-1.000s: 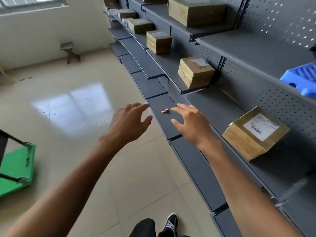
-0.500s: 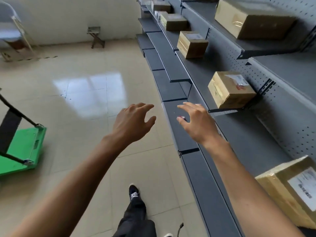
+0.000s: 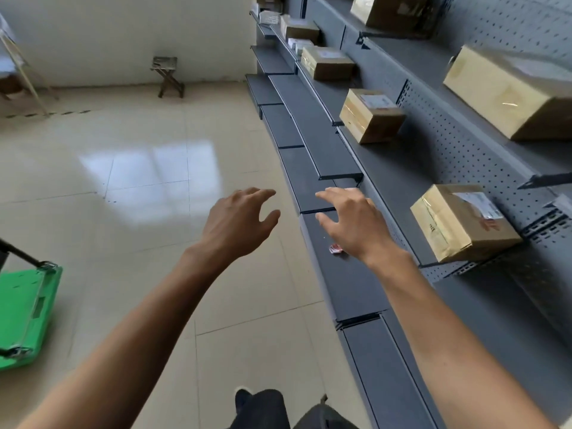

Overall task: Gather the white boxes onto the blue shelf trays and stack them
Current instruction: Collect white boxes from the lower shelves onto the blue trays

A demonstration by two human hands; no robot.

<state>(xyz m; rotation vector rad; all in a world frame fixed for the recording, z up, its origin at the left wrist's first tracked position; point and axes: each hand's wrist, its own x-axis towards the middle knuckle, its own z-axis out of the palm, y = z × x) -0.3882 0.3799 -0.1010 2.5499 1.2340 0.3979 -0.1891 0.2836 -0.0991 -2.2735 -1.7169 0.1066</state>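
Both hands are out in front, mid-frame, and neither has anything in it; the left hand (image 3: 238,224) floats over the tiled floor (image 3: 139,187), fingers spread and loosely bent, thumb out to the side; the right hand (image 3: 353,224) hovers above the lowest dark shelf (image 3: 349,283), fingers splayed and slack, touching nothing that I can see; a small red scrap (image 3: 335,249) lies on that shelf just by the right wrist.

Now the key relation; the white boxes (image 3: 298,44) sit far up the frame, upper centre-right, small and pale on a shelf at the distant end of the rack, next to a brown carton (image 3: 301,30); they are well apart from both hands, straight ahead along the run of shelving; too small to read their long axis; a pale wire basket (image 3: 269,17) shows beyond them. The right hand is the nearer one to the rack, since the shelves run along the right side of the frame; the left hangs out over open floor.

No blue tray shows anywhere in this view, so I cannot say where the stacking spot lies from here. Brown parcels (image 3: 370,114) dot the right-side shelves, one large (image 3: 461,221) beside the right forearm; a green cart (image 3: 28,317) sits at the lower left edge; a small stool (image 3: 167,75) stands by the far wall.

My read: nothing gathered in hand, and reaching those white boxes looks like a walk forward first.
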